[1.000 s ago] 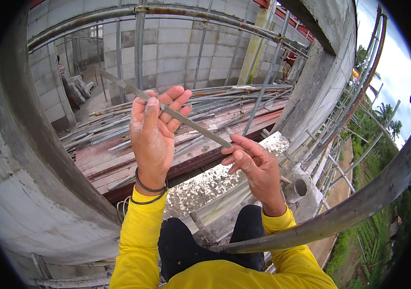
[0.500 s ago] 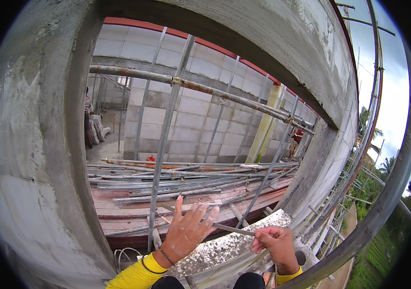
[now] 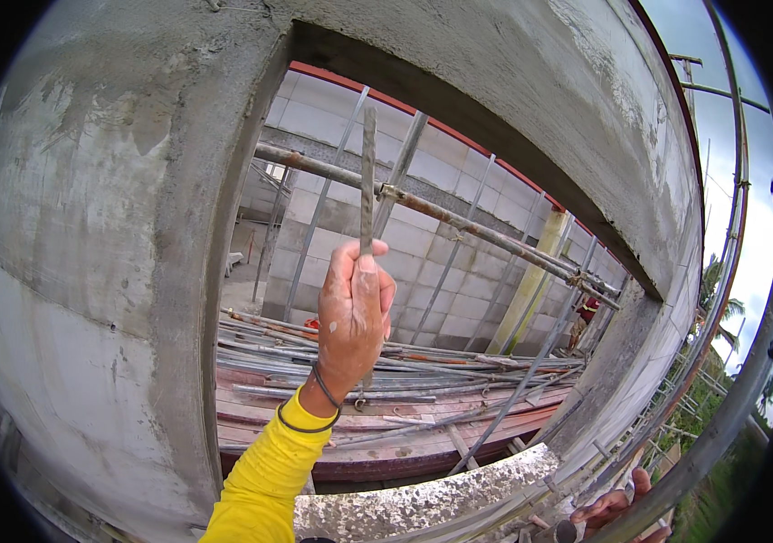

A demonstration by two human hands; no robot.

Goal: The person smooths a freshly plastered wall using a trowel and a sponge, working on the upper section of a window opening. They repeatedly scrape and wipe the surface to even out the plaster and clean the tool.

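Clearly, left hand (image 3: pixel 357 312) is the nearer one: its fingers are clenched round a flat grey strip (image 3: pixel 368 172), pinching it near the fingertips. Strip stands almost upright, long axis running up out of the grip, free end well above the fingers; lower end passes behind the hand (cannot tell where it stops). Right hand (image 3: pixel 605 507) is low and well apart, just past the right end of the speckled sill (image 3: pixel 432 498), partly hidden by a metal pipe (image 3: pixel 705 452); whether its fingers grasp anything, cannot tell. From there, strip lies up and leftward.
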